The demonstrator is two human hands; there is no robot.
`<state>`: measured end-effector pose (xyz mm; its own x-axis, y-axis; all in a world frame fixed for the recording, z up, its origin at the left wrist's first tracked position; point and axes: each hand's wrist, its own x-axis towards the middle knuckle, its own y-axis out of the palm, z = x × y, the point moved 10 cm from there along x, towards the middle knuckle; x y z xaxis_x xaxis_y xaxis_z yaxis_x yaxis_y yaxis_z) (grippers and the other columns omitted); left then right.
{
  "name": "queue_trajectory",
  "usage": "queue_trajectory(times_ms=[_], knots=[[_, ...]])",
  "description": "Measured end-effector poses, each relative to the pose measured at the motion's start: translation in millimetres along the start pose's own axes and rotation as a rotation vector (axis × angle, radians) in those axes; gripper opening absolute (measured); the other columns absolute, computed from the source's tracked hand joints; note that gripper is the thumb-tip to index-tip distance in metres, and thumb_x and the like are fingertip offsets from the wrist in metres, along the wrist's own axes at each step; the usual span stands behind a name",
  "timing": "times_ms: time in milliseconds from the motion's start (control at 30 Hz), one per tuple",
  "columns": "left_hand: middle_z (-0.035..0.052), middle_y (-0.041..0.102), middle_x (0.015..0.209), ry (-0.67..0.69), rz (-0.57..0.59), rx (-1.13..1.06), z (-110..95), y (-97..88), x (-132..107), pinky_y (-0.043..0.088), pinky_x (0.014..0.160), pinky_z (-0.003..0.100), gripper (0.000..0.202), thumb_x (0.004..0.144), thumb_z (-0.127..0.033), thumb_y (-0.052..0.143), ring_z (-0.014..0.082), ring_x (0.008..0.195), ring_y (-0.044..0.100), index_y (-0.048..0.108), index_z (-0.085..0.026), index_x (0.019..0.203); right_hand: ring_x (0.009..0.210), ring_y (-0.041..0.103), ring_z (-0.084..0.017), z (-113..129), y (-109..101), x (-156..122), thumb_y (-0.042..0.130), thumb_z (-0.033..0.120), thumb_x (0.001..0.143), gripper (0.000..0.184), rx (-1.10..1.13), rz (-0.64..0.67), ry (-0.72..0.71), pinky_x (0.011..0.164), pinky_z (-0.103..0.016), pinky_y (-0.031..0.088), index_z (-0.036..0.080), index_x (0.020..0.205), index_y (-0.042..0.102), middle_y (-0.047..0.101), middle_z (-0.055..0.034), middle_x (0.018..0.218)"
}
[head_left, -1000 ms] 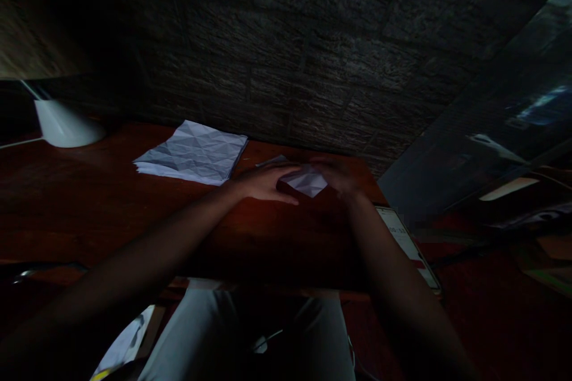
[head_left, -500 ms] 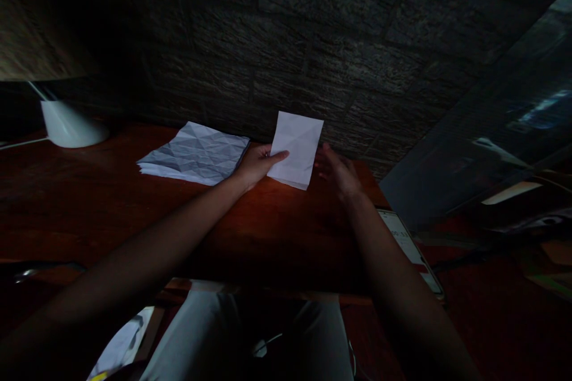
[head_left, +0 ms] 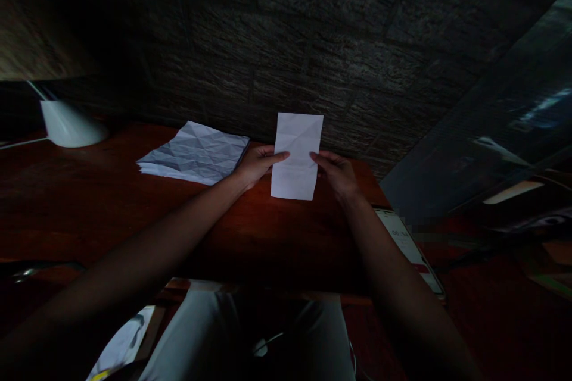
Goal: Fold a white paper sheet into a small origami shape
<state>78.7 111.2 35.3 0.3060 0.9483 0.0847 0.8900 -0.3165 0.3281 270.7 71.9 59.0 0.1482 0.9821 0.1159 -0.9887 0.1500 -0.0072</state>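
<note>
A folded white sheet of paper (head_left: 297,137) with faint creases is held up over the wooden table, its long side roughly upright. My left hand (head_left: 259,165) grips its left edge, thumb on the front and fingers behind. On the opposite edge, my right hand (head_left: 336,172) pinches it the same way, thumb in front. Just left of my left hand lies a stack of creased paper (head_left: 196,152), its top sheet marked with a pattern of triangular folds.
A lamp with a white base (head_left: 71,125) stands at the table's (head_left: 89,196) back left. A phone (head_left: 409,250) showing a timer lies along the right edge, beside my right forearm. A dark brick wall (head_left: 286,41) rises behind the table.
My right hand, apart from the paper before, has closed on its right edge. The paper has turned more upright and shows longer at the bottom. My left hand has barely moved.
</note>
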Motion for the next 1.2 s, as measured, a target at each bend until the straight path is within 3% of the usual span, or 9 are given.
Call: queue_trajectory(times_ms=[133, 333, 567, 733, 900, 1200], knots=[[0.0086, 0.082, 0.098, 0.000, -0.035, 0.028, 0.2, -4.7, 1.4, 0.058, 0.089, 0.040, 0.044, 0.060, -0.038, 0.097, 0.0220, 0.088, 0.076, 0.081, -0.017, 0.094, 0.082, 0.071, -0.019, 0.7, 0.8, -1.2, 0.091, 0.049, 0.064, 0.035, 0.056, -0.006, 0.006, 0.074, -0.032, 0.053, 0.025, 0.088, 0.080, 0.081, -0.0006, 0.091], [0.0071, 0.082, 0.096, 0.051, -0.042, 0.003, -3.8, -5.6, 1.7, 0.058, 0.091, 0.040, 0.042, 0.059, -0.039, 0.097, 0.0214, 0.086, 0.075, 0.080, -0.015, 0.090, 0.087, 0.074, -0.022, -4.8, 15.7, -1.7, 0.094, 0.045, 0.060, 0.038, 0.036, 0.122, 0.026, 0.081, -0.037, 0.057, 0.024, 0.089, 0.082, 0.083, -0.0029, 0.097], [0.0082, 0.081, 0.104, 0.013, 0.000, 0.037, -0.1, -4.9, 2.2, 0.059, 0.091, 0.040, 0.042, 0.062, -0.031, 0.096, 0.0208, 0.091, 0.075, 0.080, -0.016, 0.098, 0.083, 0.073, -0.020, -8.7, 12.4, 1.3, 0.094, 0.041, 0.062, 0.032, 0.080, 0.106, 0.004, 0.086, -0.037, 0.058, 0.025, 0.087, 0.082, 0.082, -0.0014, 0.094], [0.0046, 0.080, 0.093, 0.002, -0.012, -0.030, 3.3, -8.4, 5.1, 0.060, 0.089, 0.039, 0.036, 0.063, -0.024, 0.093, 0.0191, 0.086, 0.074, 0.079, -0.018, 0.097, 0.085, 0.072, -0.020, -5.8, 11.4, 3.1, 0.093, 0.040, 0.062, 0.029, 0.105, 0.102, -0.042, 0.088, -0.038, 0.057, 0.026, 0.082, 0.077, 0.080, 0.0004, 0.090], [0.0009, 0.077, 0.083, 0.000, -0.043, 0.002, 3.1, -12.7, 5.8, 0.060, 0.082, 0.034, 0.017, 0.068, -0.011, 0.075, 0.0157, 0.077, 0.072, 0.077, -0.019, 0.083, 0.083, 0.070, -0.020, -6.6, 6.3, 4.8, 0.080, 0.041, 0.069, 0.026, 0.036, 0.087, -0.071, 0.080, -0.037, 0.055, 0.028, 0.092, 0.078, 0.079, 0.0000, 0.092], [0.0007, 0.076, 0.082, -0.030, -0.059, 0.021, 5.9, -14.6, 5.8, 0.060, 0.079, 0.035, 0.019, 0.065, -0.011, 0.069, 0.0164, 0.073, 0.071, 0.077, -0.020, 0.080, 0.070, 0.065, -0.017, -10.5, 8.2, 3.8, 0.079, 0.037, 0.066, 0.025, 0.093, 0.099, -0.022, 0.068, -0.031, 0.051, 0.027, 0.089, 0.079, 0.077, 0.0012, 0.084]])
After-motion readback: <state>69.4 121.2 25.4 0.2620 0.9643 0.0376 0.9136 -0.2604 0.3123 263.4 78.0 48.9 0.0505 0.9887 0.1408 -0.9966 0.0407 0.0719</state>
